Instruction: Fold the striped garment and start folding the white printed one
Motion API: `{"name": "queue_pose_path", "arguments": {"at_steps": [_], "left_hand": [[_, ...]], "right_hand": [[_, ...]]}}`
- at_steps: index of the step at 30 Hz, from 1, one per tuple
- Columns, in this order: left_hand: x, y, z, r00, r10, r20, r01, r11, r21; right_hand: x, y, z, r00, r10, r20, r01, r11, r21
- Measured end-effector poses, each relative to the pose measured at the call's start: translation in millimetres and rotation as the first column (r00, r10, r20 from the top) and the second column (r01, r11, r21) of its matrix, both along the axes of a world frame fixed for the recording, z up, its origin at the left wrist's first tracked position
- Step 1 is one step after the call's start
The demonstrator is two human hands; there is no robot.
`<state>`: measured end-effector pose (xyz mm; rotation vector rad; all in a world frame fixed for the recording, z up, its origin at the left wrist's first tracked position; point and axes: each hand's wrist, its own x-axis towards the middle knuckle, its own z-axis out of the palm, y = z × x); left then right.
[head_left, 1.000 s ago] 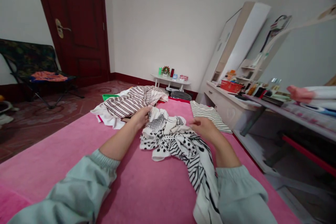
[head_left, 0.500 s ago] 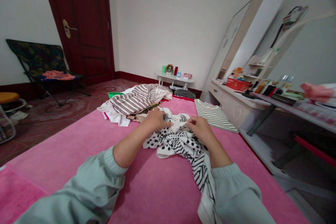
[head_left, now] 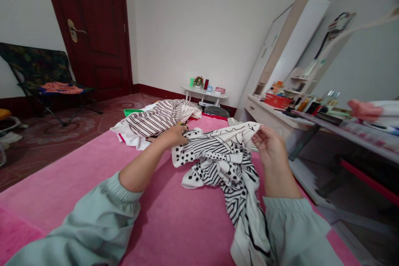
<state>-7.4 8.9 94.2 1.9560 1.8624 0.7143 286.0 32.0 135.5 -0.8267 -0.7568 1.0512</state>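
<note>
A black-and-white garment [head_left: 232, 170] with dots and stripes lies crumpled on the pink bed cover [head_left: 174, 216]. Its upper part is stretched between my two hands. My left hand [head_left: 176, 135] grips the garment's left edge, its fingertips partly hidden by the cloth. At the upper right corner, my right hand [head_left: 269, 143] pinches the fabric between thumb and fingers, palm partly showing. The lower end of the garment trails down beside my right sleeve.
A pile of striped and white clothes [head_left: 156, 120] lies beyond my left hand. Behind it stands a small white table [head_left: 204, 92]. A dresser [head_left: 274, 116] with bottles and a red basket [head_left: 277, 100] is at the right, a folding chair [head_left: 46, 75] at the left.
My hands have moved apart, the right one outward and slightly up, the left one a little left. The garment's upper part is now spread between them, covering much of the striped cloth behind.
</note>
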Motion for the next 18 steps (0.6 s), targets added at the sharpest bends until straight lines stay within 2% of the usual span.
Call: {"name": "queue_pose_path", "arguments": {"at_steps": [1, 2, 3, 5, 6, 7, 8, 9, 11, 12, 13, 14, 15, 16, 18], "left_hand": [[-4.5, -0.3, 4.6, 0.989, 0.019, 0.146, -0.013, 0.999, -0.043], [-7.9, -0.8, 8.9, 0.947, 0.06, 0.317, -0.036, 0.996, -0.079], [-10.3, -1.2, 12.8, 0.863, 0.108, 0.494, -0.068, 0.993, -0.098], [-12.5, -1.0, 18.2, 0.616, 0.17, 0.769, -0.175, 0.982, -0.077], [-12.9, -0.2, 19.5, 0.502, 0.164, 0.849, -0.243, 0.969, -0.044], [-13.4, 1.2, 19.9, 0.417, 0.139, 0.898, -0.311, 0.95, -0.003], [-14.3, 3.0, 19.4, 0.36, 0.105, 0.927, -0.373, 0.927, 0.04], [-15.7, 5.2, 18.3, 0.322, 0.074, 0.944, -0.426, 0.902, 0.075], [-19.7, 9.6, 15.2, 0.263, 0.025, 0.964, -0.495, 0.862, 0.113], [-22.0, 11.5, 13.9, 0.235, 0.011, 0.972, -0.51, 0.852, 0.114], [-23.9, 12.9, 13.2, 0.21, 0.006, 0.978, -0.518, 0.849, 0.106], [-25.1, 13.6, 13.1, 0.192, 0.007, 0.981, -0.517, 0.851, 0.095], [-25.4, 13.6, 13.7, 0.179, 0.011, 0.984, -0.507, 0.858, 0.083], [-24.3, 12.7, 15.1, 0.171, 0.011, 0.985, -0.488, 0.87, 0.075], [-17.8, 8.5, 19.9, 0.16, 0.005, 0.987, -0.43, 0.9, 0.065]], "right_hand": [[2.4, 2.8, -1.5, 0.999, -0.024, -0.023, 0.024, 1.0, 0.01], [4.4, 5.1, -2.4, 0.998, -0.042, -0.038, 0.043, 0.999, 0.018], [5.8, 6.2, -2.6, 0.998, -0.047, -0.043, 0.048, 0.999, 0.023], [4.8, 2.8, 0.1, 1.0, 0.022, -0.002, -0.022, 0.999, 0.03], [1.9, -2.8, 3.1, 0.992, 0.117, 0.054, -0.118, 0.993, 0.031], [-2.7, -11.1, 7.0, 0.96, 0.246, 0.135, -0.251, 0.968, 0.025], [-8.8, -21.8, 11.8, 0.891, 0.388, 0.235, -0.402, 0.916, 0.01], [-16.0, -34.1, 17.0, 0.777, 0.526, 0.346, -0.554, 0.832, -0.022], [-31.0, -59.2, 27.2, 0.436, 0.722, 0.537, -0.79, 0.593, -0.156], [-37.6, -69.3, 31.3, 0.246, 0.772, 0.586, -0.856, 0.457, -0.242], [-43.0, -76.6, 34.4, 0.118, 0.782, 0.612, -0.884, 0.364, -0.294], [-46.8, -80.5, 36.1, 0.074, 0.773, 0.629, -0.894, 0.332, -0.302], [-49.4, -81.1, 36.3, 0.116, 0.751, 0.65, -0.889, 0.371, -0.27], [-51.0, -79.1, 35.1, 0.221, 0.707, 0.672, -0.859, 0.467, -0.209], [-54.0, -70.9, 29.7, 0.44, 0.557, 0.705, -0.715, 0.692, -0.101]]}}
